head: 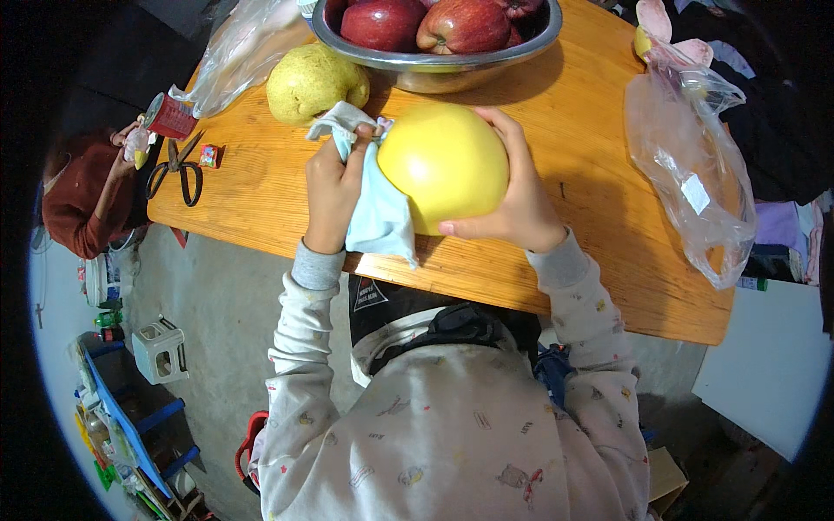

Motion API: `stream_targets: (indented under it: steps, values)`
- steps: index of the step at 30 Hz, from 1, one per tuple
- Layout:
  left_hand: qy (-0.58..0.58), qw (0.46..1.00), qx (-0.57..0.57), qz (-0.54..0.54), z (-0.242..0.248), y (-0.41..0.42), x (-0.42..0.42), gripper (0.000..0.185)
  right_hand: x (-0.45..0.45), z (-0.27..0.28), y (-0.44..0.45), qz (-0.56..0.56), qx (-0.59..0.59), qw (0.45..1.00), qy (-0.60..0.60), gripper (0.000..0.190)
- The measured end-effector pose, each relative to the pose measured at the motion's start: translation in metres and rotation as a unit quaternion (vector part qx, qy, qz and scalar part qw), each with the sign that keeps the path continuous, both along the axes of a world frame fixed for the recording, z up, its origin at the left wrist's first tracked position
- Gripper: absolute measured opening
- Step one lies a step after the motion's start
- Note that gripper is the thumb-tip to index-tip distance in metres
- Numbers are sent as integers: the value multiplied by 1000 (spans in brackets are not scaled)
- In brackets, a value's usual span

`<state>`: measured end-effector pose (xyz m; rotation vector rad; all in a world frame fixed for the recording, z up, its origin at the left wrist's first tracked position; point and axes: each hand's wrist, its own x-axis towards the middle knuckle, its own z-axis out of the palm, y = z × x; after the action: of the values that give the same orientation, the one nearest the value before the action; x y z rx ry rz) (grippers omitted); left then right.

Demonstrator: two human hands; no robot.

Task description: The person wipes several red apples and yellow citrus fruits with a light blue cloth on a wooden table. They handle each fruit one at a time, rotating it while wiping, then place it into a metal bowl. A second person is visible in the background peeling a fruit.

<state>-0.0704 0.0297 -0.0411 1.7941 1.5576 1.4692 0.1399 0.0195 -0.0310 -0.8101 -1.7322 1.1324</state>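
Observation:
My right hand (524, 189) grips a smooth, rounded yellow object (446, 166) from its right side, thumb below and fingers above. What kind of object it is, I cannot tell for sure. A pale blue cloth (380, 211) is bunched in my left hand (332, 189). One end of it sticks out above that hand, while the rest hangs along the yellow object's left side. Both hands are over the near part of the wooden table (260, 185). Just beyond my left hand sits a speckled yellow-green fruit (313, 84).
A metal bowl (456, 62) of red apples (462, 26) stands at the back. Black-handled scissors (174, 166), a small red packet (209, 156) and a red can (168, 116) lie left. Plastic bags (690, 169) flank both sides. Another person (91, 195) is beyond the left edge.

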Motion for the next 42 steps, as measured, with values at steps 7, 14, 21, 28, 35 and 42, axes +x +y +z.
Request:
stream_targets:
  steps: [7,14,21,28,35,42]
  values:
    - [93,972,135,-165,64,1,42,12,16,36,-4,-2,203,957,-209,95]
    - [38,991,3,-125,33,8,22,11,22,7,-22,-32,34,999,-22,98]
    - [-45,997,7,-68,14,-8,37,10,33,11,-19,-68,63,994,-61,94]
    - [10,986,117,-118,63,2,55,11,30,42,5,-48,284,928,-236,93]
    - [-39,998,-47,-26,-10,2,13,15,21,-15,-11,-36,22,998,-45,106]
    - [-22,990,80,-111,59,-3,44,10,24,12,-8,-55,167,979,-105,96]
